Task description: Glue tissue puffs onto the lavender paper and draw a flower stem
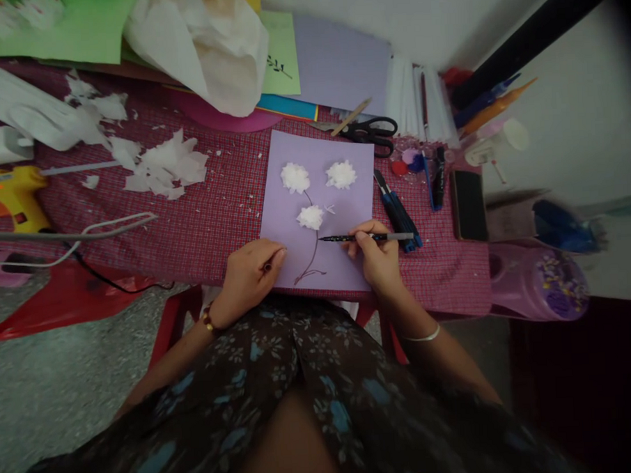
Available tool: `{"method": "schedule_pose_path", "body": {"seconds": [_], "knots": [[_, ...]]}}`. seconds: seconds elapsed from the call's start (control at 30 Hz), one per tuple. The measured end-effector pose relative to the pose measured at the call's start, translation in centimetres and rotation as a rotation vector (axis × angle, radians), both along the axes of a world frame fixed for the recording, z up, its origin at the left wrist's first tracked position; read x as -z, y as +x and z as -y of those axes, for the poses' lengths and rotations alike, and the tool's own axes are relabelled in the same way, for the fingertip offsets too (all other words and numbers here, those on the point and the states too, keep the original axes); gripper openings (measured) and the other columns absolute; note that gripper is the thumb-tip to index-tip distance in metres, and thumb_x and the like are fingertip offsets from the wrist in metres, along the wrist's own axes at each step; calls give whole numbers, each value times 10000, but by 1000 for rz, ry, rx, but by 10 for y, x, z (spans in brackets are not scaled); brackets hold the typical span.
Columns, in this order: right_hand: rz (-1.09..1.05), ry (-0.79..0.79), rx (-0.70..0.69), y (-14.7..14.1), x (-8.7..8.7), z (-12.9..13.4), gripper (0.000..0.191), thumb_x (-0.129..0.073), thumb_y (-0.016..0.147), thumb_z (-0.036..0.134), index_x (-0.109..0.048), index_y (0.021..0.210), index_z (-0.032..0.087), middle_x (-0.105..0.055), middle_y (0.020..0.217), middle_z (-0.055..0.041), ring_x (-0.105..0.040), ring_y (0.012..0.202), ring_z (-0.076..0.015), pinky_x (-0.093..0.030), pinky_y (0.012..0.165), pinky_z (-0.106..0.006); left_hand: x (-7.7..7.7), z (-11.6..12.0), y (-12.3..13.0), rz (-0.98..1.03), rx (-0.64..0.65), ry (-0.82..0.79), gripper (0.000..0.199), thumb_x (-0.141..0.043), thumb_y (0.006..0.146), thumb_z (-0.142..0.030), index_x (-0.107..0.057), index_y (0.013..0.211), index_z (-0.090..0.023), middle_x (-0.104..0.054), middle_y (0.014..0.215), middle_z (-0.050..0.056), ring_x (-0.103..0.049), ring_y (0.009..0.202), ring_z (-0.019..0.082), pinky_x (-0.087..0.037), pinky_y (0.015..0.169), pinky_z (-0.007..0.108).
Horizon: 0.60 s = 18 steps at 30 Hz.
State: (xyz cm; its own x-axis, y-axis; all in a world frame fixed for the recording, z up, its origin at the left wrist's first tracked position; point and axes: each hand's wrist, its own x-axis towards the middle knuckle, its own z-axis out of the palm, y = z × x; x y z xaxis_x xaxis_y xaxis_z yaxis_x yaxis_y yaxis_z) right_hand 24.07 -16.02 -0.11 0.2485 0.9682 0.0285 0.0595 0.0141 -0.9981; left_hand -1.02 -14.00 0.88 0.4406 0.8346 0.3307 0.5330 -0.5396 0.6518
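Note:
A sheet of purple paper [285,259] lies on the table with three white crumpled-paper flowers on it: one at the upper left [295,177], one at the upper right [341,174] and one lower in the middle [310,216]. A thin brown stem [315,249] runs down from the lowest flower. My right hand [376,255] grips a black pen [341,238], its tip at the stem just below that flower. My left hand [251,267] rests curled at the sheet's lower left edge, a small dark round-ended thing [267,266] showing between its fingers.
Right of the sheet lie utility knives [398,212], black scissors [371,131] and a black marker [438,179]. White paper scraps [169,166], a yellow glue gun [13,197] and its cord are at left. Coloured papers [339,54] fill the back.

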Motion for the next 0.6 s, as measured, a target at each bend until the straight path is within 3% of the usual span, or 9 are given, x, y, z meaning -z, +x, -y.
{"method": "schedule_pose_path", "body": {"seconds": [0.3, 0.47, 0.6], "knots": [[14, 17, 18, 1, 4, 2, 80, -584, 846, 313, -604, 878, 242, -591, 605, 53, -584, 563, -134, -517, 628, -326, 4, 1, -2, 22, -6, -21, 227, -459, 968, -284, -656, 912, -186, -698, 835, 58, -643, 781, 168, -492, 728, 295], [62, 16, -1, 1, 0, 3, 59, -560, 856, 277, -585, 817, 241, -548, 546, 62, -546, 521, -128, -481, 592, -312, 9, 3, -7, 146, 8, 2, 259, -432, 972, -313, -654, 1000, -183, -706, 902, 59, -652, 840, 169, -510, 767, 297], [40, -37, -56, 1, -6, -4, 64, -571, 853, 244, -595, 796, 232, -541, 518, 69, -525, 495, -118, -454, 567, -295, 10, 3, -8, 130, 22, -2, 242, -445, 965, -295, -653, 1003, -178, -702, 896, 60, -649, 830, 168, -507, 761, 300]]}}
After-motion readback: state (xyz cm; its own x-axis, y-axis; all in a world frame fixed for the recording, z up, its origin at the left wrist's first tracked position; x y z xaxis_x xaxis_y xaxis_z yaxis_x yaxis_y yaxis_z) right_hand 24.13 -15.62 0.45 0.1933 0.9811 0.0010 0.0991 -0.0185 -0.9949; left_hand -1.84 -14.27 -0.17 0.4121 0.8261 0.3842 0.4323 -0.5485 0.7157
